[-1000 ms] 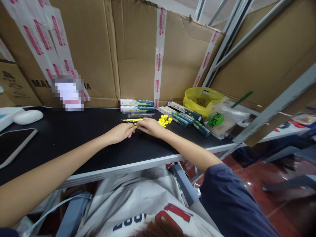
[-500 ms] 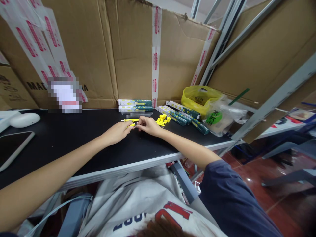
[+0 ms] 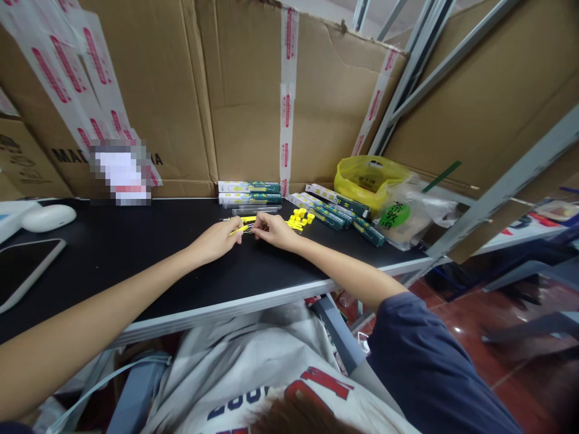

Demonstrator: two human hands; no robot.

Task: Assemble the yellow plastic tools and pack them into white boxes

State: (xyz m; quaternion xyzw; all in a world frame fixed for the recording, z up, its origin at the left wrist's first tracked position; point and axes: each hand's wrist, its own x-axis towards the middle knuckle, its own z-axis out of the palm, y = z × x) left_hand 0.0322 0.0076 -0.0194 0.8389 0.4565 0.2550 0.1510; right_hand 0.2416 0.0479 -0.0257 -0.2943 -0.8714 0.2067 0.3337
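My left hand (image 3: 217,242) is closed round a thin yellow stick-shaped piece (image 3: 239,229) whose tip points toward my right hand. A short gap to the right, my right hand (image 3: 274,232) pinches with thumb and forefinger; whatever is between them is too small to tell. Just behind the hands lies a longer yellow tool with a thin dark end (image 3: 244,219), partly covered by my fingers. Several small yellow caps (image 3: 298,216) and yellow pieces with thin metal shafts (image 3: 296,225) are heaped right of my right hand. Clear plastic tubes (image 3: 256,210) lie behind.
Green-and-white narrow boxes are stacked at the back (image 3: 249,198), and more lie at the right (image 3: 337,208). Beyond them are a yellow plastic bag (image 3: 368,181) and a clear bag (image 3: 402,220). A phone (image 3: 27,268) and a white mouse (image 3: 49,218) lie left. Cardboard (image 3: 244,90) walls the back.
My left hand has turned slightly and its fingers have curled in, so more of the yellow piece shows. The hands are a little farther apart. The view has shifted slightly.
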